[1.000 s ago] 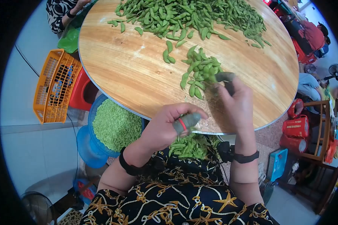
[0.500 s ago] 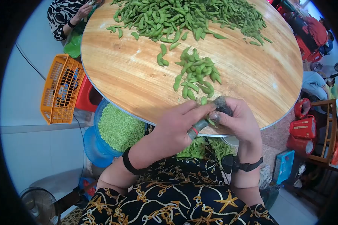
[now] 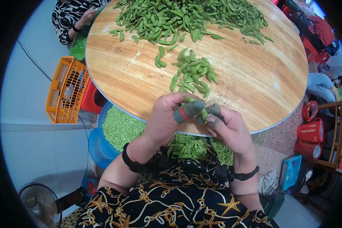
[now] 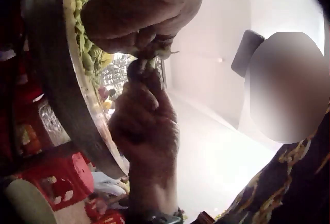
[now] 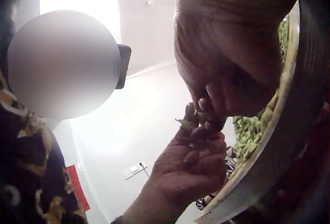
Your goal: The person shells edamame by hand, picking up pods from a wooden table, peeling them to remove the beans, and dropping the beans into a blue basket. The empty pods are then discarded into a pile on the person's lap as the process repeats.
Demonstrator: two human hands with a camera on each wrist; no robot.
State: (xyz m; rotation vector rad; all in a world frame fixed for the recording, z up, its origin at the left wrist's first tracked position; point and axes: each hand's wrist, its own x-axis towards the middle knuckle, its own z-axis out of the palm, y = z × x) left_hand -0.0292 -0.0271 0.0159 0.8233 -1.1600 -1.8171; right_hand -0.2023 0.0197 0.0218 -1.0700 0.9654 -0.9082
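Note:
Both hands meet over the near edge of the round wooden table (image 3: 250, 91). A green soybean pod (image 3: 204, 114) lies between their fingertips. My left hand (image 3: 157, 117) pinches it, the thumb in a grey-green cover (image 3: 192, 109) with a red band. My right hand (image 3: 235, 129) pinches the pod's near end, with a dark cover on a finger. Just beyond the hands lies a small cluster of pods (image 3: 193, 70). In both wrist views the fingertips are close together and dark, hiding most of the pod.
A large heap of pods (image 3: 186, 17) covers the table's far side. More pods (image 3: 188, 146) lie in the lap below the edge. To the left stand a blue basin (image 3: 102, 119) of shelled beans (image 3: 121, 127), an orange crate (image 3: 66, 91) and a red stool (image 3: 88, 98). Another person's arm (image 3: 79, 24) shows far left.
My right hand has come back from the small cluster with a pod to meet my left hand. Both hands now hold the pod between them, and the left thumb has come up over it.

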